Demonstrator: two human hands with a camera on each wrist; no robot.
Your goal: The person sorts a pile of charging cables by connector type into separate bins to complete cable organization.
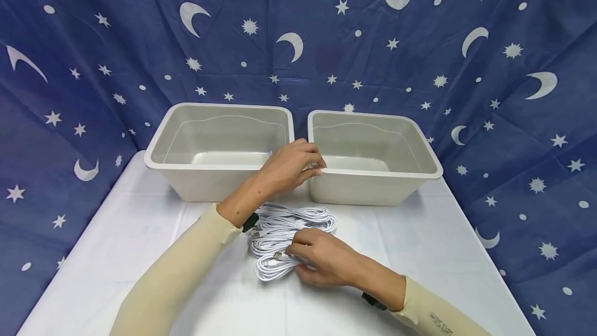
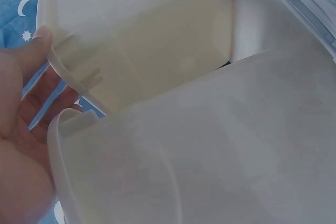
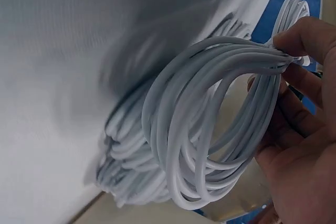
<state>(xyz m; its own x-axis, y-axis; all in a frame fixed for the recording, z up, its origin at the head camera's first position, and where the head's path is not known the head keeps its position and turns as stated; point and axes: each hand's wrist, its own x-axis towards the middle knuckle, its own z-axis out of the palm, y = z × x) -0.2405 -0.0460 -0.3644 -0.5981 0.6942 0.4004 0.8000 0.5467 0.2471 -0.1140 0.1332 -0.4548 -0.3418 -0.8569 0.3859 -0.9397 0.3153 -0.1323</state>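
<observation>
My left hand (image 1: 293, 164) reaches across the gap between two pale grey plastic bins. Its thumb and fingers pinch the near left corner of the right bin (image 1: 373, 188), and the left wrist view shows the thumb on that rim (image 2: 47, 56). Beside its forearm is the left bin (image 1: 210, 183). My right hand (image 1: 328, 259) pinches a coiled white cable (image 3: 181, 114) at its gathered middle, with loops hanging from the fingers. A metal plug end (image 1: 278, 256) shows near the fingertips. Behind it lies a pile of similar coiled white cables (image 1: 275, 224).
A white cloth (image 1: 224, 299) covers the table. A dark blue curtain (image 1: 322, 56) with moons and stars hangs close behind and on both sides. Something small and bluish (image 1: 270, 153) shows inside the left bin, partly hidden by my left hand.
</observation>
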